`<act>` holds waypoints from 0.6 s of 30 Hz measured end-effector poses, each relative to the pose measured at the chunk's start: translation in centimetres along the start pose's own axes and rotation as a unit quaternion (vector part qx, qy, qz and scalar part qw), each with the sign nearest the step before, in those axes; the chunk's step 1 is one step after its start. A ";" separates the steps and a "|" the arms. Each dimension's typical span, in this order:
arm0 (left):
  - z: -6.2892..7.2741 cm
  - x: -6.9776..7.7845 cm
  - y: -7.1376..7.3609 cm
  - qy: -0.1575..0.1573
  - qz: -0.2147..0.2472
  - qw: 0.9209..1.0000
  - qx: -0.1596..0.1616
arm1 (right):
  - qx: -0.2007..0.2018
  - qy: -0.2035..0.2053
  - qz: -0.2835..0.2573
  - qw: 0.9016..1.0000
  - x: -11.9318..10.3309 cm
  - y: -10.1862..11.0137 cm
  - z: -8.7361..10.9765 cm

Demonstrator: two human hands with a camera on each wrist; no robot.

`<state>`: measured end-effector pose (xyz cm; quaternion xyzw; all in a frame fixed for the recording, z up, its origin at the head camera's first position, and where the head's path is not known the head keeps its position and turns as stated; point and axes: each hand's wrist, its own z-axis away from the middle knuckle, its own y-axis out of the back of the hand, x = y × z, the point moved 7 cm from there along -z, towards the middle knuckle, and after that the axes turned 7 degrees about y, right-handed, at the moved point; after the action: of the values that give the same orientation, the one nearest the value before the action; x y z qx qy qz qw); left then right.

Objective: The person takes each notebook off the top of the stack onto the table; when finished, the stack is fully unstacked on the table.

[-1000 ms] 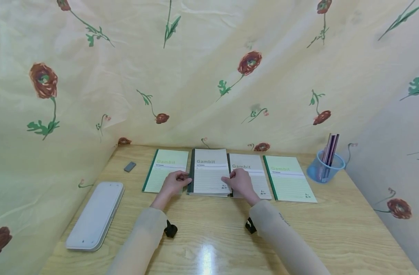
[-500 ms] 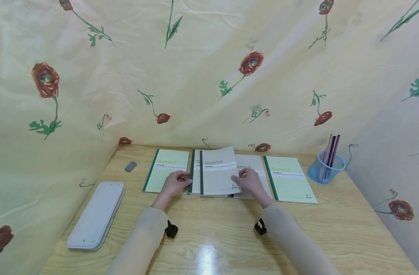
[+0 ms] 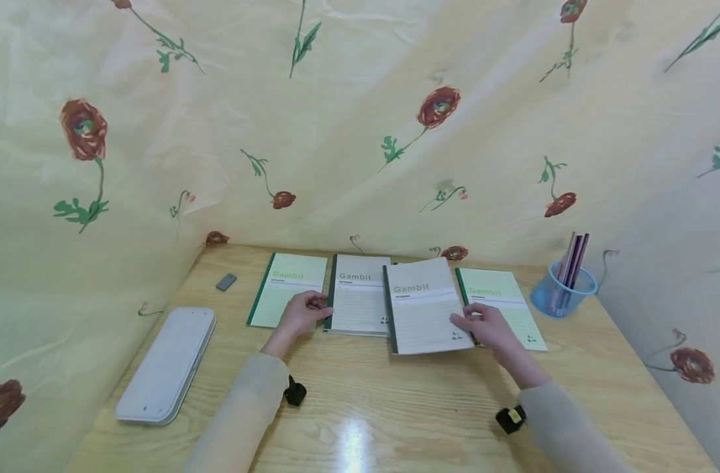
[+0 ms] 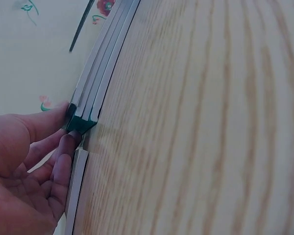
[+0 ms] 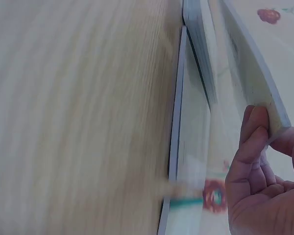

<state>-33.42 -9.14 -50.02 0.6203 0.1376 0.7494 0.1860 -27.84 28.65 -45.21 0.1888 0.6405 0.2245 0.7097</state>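
My right hand (image 3: pixel 488 326) pinches a lifted grey-white "Gambit" notebook (image 3: pixel 426 309) by its lower right edge. In the right wrist view this notebook (image 5: pixel 255 68) tilts up between thumb and fingers. Under it lies another notebook (image 5: pixel 191 107), mostly hidden in the head view. My left hand (image 3: pixel 303 312) pinches the dark spine corner of a notebook stack (image 3: pixel 360 292) at the centre. Thumb on top and fingertips below show on that stack (image 4: pixel 95 83) in the left wrist view. Green-spined notebooks lie on either side, one at left (image 3: pixel 289 289) and one at right (image 3: pixel 504 305).
A blue mesh cup (image 3: pixel 558 299) with several pencils stands at the right. A white pencil case (image 3: pixel 165 364) lies at the left, a small grey block (image 3: pixel 226 282) behind it. Flowered cloth (image 3: pixel 336 131) rises along the wooden table's (image 3: pixel 395 407) back edge.
My right hand has lifted the top notebook off the central stack and carried it rightward over the neighbouring notebook. My left hand stays at the stack's spine.
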 end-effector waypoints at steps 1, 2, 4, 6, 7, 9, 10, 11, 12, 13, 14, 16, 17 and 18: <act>0.0 0.1 0.0 -0.001 0.000 1.000 -0.001 | 0.001 -0.002 -0.003 1.000 0.4 0.6 0.6; 0.0 0.1 0.0 -0.001 0.000 1.000 -0.002 | -0.001 -0.003 -0.006 1.000 0.7 1.2 1.2; -0.1 0.1 0.0 0.001 0.003 1.000 -0.002 | -0.005 -0.010 -0.008 1.000 1.4 2.3 2.5; -0.2 0.1 0.0 0.003 0.002 1.000 -0.001 | -0.010 -0.016 -0.005 1.000 2.2 3.5 3.8; -0.2 0.0 0.0 0.004 0.001 1.000 0.000 | -0.012 -0.021 -0.001 1.000 2.6 4.0 4.4; -0.2 0.0 0.0 0.005 0.000 1.000 0.000 | -0.014 -0.026 0.004 1.000 3.5 5.0 5.6; -0.2 0.0 -0.1 0.006 0.000 1.000 0.000 | -0.013 -0.026 0.006 1.000 4.0 5.5 6.2; -0.2 -0.1 -0.1 0.008 0.000 1.000 0.000 | -0.012 -0.030 0.004 0.999 4.5 6.0 6.8; -0.2 -0.1 -0.1 0.008 0.000 1.000 0.000 | -0.011 -0.035 0.004 0.999 5.0 6.4 7.4; -0.1 0.0 -0.1 0.008 0.001 1.000 0.000 | -0.011 -0.041 0.004 0.999 5.6 6.8 8.0; -0.1 0.0 -0.1 0.007 0.001 1.000 0.000 | -0.012 -0.045 0.002 0.999 6.1 7.2 8.6; -0.1 0.1 -0.2 0.006 0.002 1.000 -0.002 | -0.014 -0.062 0.006 0.998 7.2 8.0 9.8; -0.1 0.1 -0.2 0.004 0.001 1.000 -0.003 | -0.018 -0.071 0.010 0.997 7.7 8.4 10.3; -0.1 0.1 -0.2 0.003 0.001 1.000 -0.003 | -0.022 -0.081 0.018 0.996 8.2 8.7 10.9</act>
<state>-33.50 -8.88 -50.02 0.6178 0.1350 0.7517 0.1872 -17.02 40.68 -45.97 0.2026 0.5721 0.2352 0.7592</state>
